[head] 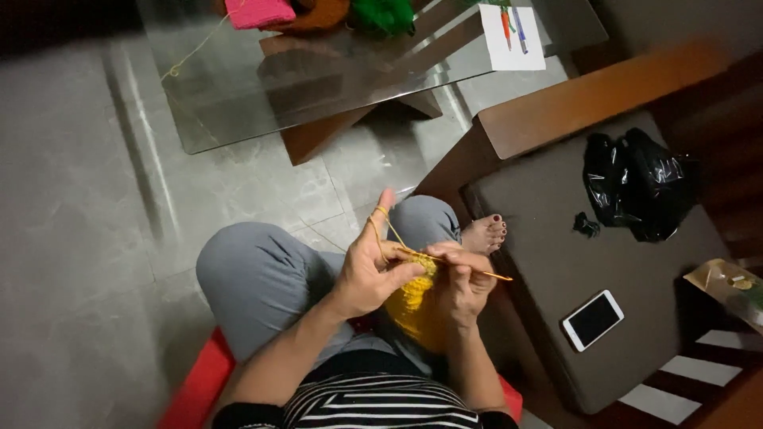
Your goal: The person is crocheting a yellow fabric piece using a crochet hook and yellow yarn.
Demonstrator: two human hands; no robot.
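At the upper right of the frame a white sheet of paper lies on the glass table, with an orange pen and a blue pen on it. At the right, a crumpled black plastic bag sits on the dark cushion; a phone with a white rim and dark screen lies lower on the same cushion. A clear packet shows at the far right edge. Pink, orange and green yarn sits along the table's top edge.

The yellow crochet piece hangs at lower centre, between the hands and above the lap; it is a small, dense, bright patch. The left hand pinches its upper edge, index finger raised with yellow strand looped over it. The right hand is closed around a thin hook, whose end points right.
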